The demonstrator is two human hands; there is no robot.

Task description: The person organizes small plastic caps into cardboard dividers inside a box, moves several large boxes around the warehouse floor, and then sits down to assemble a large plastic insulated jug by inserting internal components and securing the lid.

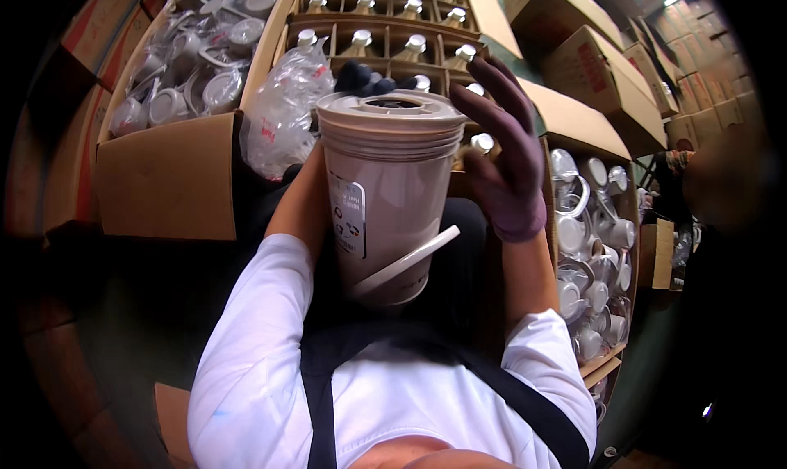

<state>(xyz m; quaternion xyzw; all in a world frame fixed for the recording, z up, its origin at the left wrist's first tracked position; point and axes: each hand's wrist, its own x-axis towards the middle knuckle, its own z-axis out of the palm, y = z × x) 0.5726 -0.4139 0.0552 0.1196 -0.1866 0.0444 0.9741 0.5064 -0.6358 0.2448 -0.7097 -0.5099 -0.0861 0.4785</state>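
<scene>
A tall, greyish-beige plastic bucket (389, 186) stands upright in front of my body, over my lap. It has a ribbed collar, a side label, a lowered white handle (406, 261) and a round lid (393, 108) with a dark opening in the middle. My left hand (361, 80), in a dark glove, is mostly hidden behind the bucket; its fingertips show at the lid's far rim, holding it. My right hand (510, 161), in a purple glove, is beside the lid's right edge with its fingers spread and nothing in them. A crumpled clear plastic bag (283, 112) lies beyond my left forearm.
Ahead, a divided carton (389, 26) holds several white-capped bottles (361, 43). An open carton (168, 178) at left and another (582, 125) at right hold plastic-wrapped white parts (570, 235), some with handles. Cardboard boxes (607, 79) are stacked at the far right.
</scene>
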